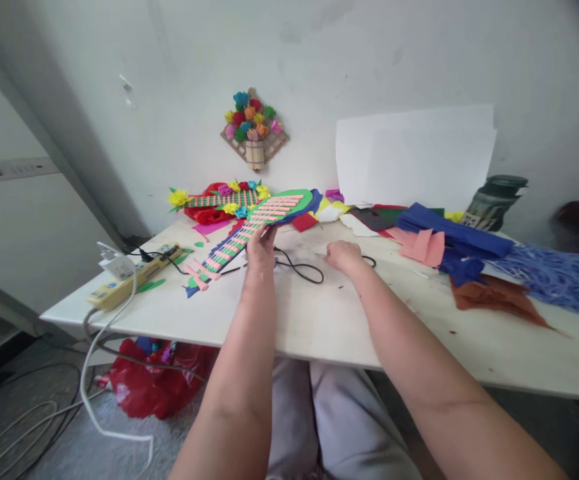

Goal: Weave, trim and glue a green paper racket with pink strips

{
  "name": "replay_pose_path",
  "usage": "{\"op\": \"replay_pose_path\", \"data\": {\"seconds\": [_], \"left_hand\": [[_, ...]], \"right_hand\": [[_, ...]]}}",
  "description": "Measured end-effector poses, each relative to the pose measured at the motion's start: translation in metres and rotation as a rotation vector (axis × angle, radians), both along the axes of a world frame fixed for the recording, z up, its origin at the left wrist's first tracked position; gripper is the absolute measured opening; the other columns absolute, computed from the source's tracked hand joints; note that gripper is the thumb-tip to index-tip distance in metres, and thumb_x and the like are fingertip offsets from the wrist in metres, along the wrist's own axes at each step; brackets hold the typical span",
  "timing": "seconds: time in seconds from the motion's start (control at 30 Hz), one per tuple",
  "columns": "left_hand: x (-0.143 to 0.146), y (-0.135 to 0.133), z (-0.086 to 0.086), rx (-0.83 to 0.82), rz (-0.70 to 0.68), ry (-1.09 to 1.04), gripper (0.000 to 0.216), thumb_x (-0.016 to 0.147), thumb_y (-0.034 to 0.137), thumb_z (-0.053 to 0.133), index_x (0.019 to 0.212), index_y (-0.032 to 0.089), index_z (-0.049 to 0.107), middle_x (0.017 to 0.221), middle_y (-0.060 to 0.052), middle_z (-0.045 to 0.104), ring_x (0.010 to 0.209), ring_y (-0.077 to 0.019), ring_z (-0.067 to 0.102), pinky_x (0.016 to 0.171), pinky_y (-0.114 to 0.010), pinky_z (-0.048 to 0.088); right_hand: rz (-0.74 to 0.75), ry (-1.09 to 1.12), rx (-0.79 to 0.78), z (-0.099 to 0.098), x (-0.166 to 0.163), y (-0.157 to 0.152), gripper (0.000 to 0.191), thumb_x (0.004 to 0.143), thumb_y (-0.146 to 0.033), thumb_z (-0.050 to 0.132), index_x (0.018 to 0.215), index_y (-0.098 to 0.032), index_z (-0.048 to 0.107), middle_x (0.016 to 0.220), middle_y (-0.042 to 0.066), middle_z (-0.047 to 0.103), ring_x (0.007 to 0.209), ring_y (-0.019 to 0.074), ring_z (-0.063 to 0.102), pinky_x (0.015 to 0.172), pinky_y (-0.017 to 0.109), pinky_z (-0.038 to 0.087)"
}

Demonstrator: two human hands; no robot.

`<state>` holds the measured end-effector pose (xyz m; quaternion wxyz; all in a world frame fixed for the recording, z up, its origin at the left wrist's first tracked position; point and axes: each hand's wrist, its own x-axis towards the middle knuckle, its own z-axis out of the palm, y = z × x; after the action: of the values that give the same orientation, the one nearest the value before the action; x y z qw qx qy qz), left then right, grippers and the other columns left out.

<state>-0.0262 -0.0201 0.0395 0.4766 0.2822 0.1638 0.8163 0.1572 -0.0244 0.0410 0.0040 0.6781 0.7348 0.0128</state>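
My left hand (262, 248) grips a long paper craft piece (269, 210) from below and holds it tilted above the table. The piece has a green face, a blue backing and rows of pink paper strips; one end is wide and rounded, the other narrow with crossed pink strips. Closed fingers on my right hand (344, 256) rest low over the table to the right, apart from the craft. What they hold, if anything, is hidden. A black cable (314, 280) loops between my hands, and a small dark loop shows just right of my right hand.
A power strip (114, 290) with a white charger (118, 264) lies at the left. Behind is a flower-trimmed craft (219, 200). Blue crepe paper (454, 230), brown paper (499, 300), blue shreds (564, 273) and a dark bottle (496, 203) are at the right. A red bag (154, 383) sits below.
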Motion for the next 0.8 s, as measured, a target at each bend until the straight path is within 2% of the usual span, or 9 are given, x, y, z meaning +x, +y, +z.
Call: {"op": "replay_pose_path", "data": {"seconds": [0.07,0.13,0.2,0.27,0.4,0.5,0.6,0.7,0.8], "left_hand": [[-0.011,-0.001,0.005,-0.005,0.016,-0.031,0.032,0.067,0.016,0.06,0.098,0.023,0.06,0.107,-0.002,0.062,0.112,-0.0222,0.051,0.092,-0.038,0.045],[-0.023,-0.001,0.008,0.013,0.02,-0.052,0.033,0.067,0.017,0.06,0.099,0.023,0.061,0.106,-0.003,0.062,0.112,-0.022,0.05,0.092,-0.038,0.045],[-0.037,-0.003,0.011,0.054,0.036,-0.045,0.034,0.067,0.018,0.062,0.101,0.024,0.06,0.107,-0.003,0.062,0.113,-0.0221,0.05,0.092,-0.038,0.045],[-0.05,-0.005,0.013,0.075,0.062,-0.03,0.036,0.067,0.017,0.062,0.102,0.024,0.06,0.109,-0.003,0.061,0.114,-0.022,0.049,0.091,-0.038,0.045],[-0.073,-0.011,0.014,0.062,0.096,0.024,0.033,0.071,0.021,0.061,0.103,0.024,0.06,0.11,-0.003,0.061,0.113,-0.0211,0.05,0.092,-0.036,0.045],[-0.087,-0.014,0.012,0.071,0.094,0.026,0.03,0.071,0.023,0.062,0.101,0.023,0.061,0.11,-0.003,0.061,0.114,-0.022,0.049,0.093,-0.038,0.044],[-0.099,-0.014,0.008,0.106,0.082,0.002,0.031,0.069,0.024,0.064,0.1,0.023,0.061,0.112,-0.004,0.06,0.114,-0.0237,0.049,0.093,-0.04,0.043],[-0.107,-0.013,0.005,0.11,0.081,-0.003,0.034,0.068,0.023,0.064,0.102,0.023,0.06,0.111,-0.005,0.06,0.112,-0.0236,0.05,0.093,-0.04,0.043],[-0.109,-0.012,0.004,0.099,0.089,0.012,0.035,0.068,0.024,0.064,0.103,0.022,0.06,0.111,-0.005,0.06,0.111,-0.0231,0.051,0.094,-0.04,0.042]], "right_hand": [[-0.004,-0.015,0.06,0.002,-0.005,-0.004,0.028,0.08,-0.033,0.048,0.096,-0.017,0.065,0.102,0.013,0.064,0.097,0.025,0.057,0.073,0.033,0.043],[0.023,0.005,0.191,0.004,-0.014,-0.01,0.031,0.082,-0.034,0.045,0.1,-0.017,0.063,0.104,0.013,0.062,0.098,0.0248,0.056,0.075,0.033,0.043],[0.081,0.057,0.318,0.005,-0.03,-0.015,0.033,0.084,-0.034,0.041,0.104,-0.017,0.061,0.105,0.013,0.061,0.099,0.0238,0.054,0.077,0.032,0.042],[0.178,0.099,0.349,0.004,-0.051,-0.017,0.032,0.084,-0.033,0.041,0.106,-0.017,0.059,0.107,0.012,0.06,0.1,0.0228,0.053,0.078,0.031,0.041],[0.38,0.137,0.359,0.002,-0.094,-0.007,0.032,0.082,-0.026,0.044,0.109,-0.016,0.057,0.11,0.011,0.058,0.104,0.0221,0.049,0.082,0.029,0.04],[0.459,0.105,0.327,0.0,-0.118,0.007,0.036,0.077,-0.018,0.046,0.112,-0.016,0.056,0.113,0.01,0.056,0.105,0.0231,0.047,0.085,0.03,0.038],[0.48,0.047,0.26,-0.004,-0.139,0.018,0.041,0.076,-0.015,0.046,0.117,-0.016,0.051,0.113,0.012,0.055,0.105,0.0237,0.047,0.086,0.032,0.037],[0.438,-0.003,0.19,-0.011,-0.159,0.027,0.045,0.077,-0.018,0.047,0.122,-0.015,0.046,0.109,0.015,0.057,0.102,0.0255,0.05,0.083,0.034,0.038],[0.39,0.013,0.201,-0.018,-0.174,0.032,0.04,0.082,-0.024,0.042,0.121,-0.014,0.046,0.107,0.017,0.057,0.099,0.0261,0.051,0.081,0.034,0.037]]}}
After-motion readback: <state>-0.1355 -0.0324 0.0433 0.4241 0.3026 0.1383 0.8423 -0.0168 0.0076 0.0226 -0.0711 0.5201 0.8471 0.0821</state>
